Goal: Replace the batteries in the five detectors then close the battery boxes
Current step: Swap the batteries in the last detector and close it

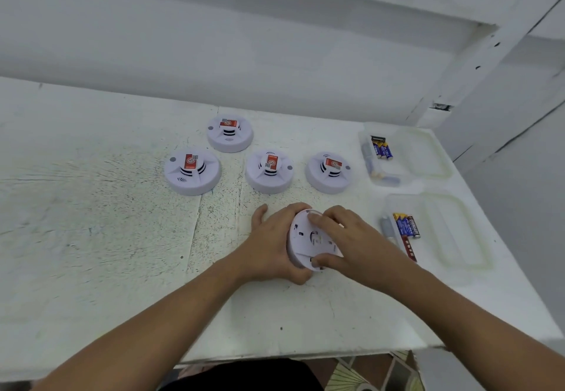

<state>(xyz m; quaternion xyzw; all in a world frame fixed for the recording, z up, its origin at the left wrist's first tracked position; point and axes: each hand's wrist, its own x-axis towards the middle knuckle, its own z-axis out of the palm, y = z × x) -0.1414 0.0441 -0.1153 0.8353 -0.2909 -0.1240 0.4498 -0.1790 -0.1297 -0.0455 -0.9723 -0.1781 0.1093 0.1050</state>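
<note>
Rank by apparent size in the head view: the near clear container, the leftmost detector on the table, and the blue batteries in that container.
1. near clear container, largest
2. leftmost detector
3. blue batteries, smallest
The container lies nearer the camera, which flatters it, but the gaps look wide enough to trust.

The held detector (305, 237) shows its back, so its front face is hidden, and the left hand (272, 247) and the right hand (351, 237) cover both its sides; if its battery box is open I cannot tell. Behind it, the print on the red label (271, 161) of a detector (269, 181) is too small to read. To its right, pale batteries (371, 165) in the far container (397, 136) are blurred
</note>
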